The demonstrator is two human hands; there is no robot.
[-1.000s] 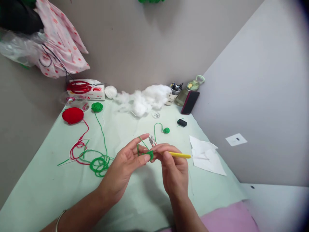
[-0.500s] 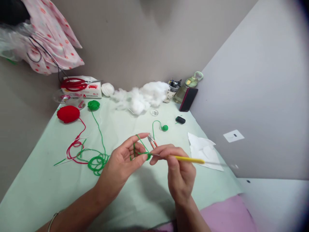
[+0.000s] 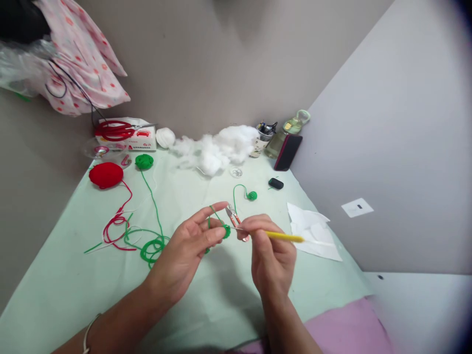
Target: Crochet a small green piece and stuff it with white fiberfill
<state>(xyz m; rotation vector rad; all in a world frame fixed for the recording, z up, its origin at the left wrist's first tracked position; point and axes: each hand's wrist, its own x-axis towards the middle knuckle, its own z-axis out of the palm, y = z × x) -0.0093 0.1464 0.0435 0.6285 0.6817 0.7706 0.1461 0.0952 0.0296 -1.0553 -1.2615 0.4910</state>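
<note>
My left hand (image 3: 190, 246) pinches a small green crochet piece (image 3: 226, 231) between thumb and fingers, and green yarn runs over its raised index finger. In my right hand (image 3: 273, 255) is a crochet hook with a yellow handle (image 3: 283, 236), held like a pen. The hook's thin metal shaft points left to the green piece; whether its tip sits inside a stitch is too small to tell. Just behind the hands lie thread snips (image 3: 233, 216) with orange handles, partly covered by my right hand. Loose green yarn coils (image 3: 152, 250) lie left of my left hand.
Red yarn (image 3: 106, 175), a green yarn ball (image 3: 144, 162) and white stuffing (image 3: 221, 147) lie toward the back. A small green crocheted ball (image 3: 251, 195) is beyond the snips. White paper (image 3: 313, 231), a phone (image 3: 288, 152) and a bottle (image 3: 285, 135) stand or lie right.
The green piece has turned in my left fingers and shows more of its edge. My right hand has shifted slightly left, and the hook is tilted a little differently.
</note>
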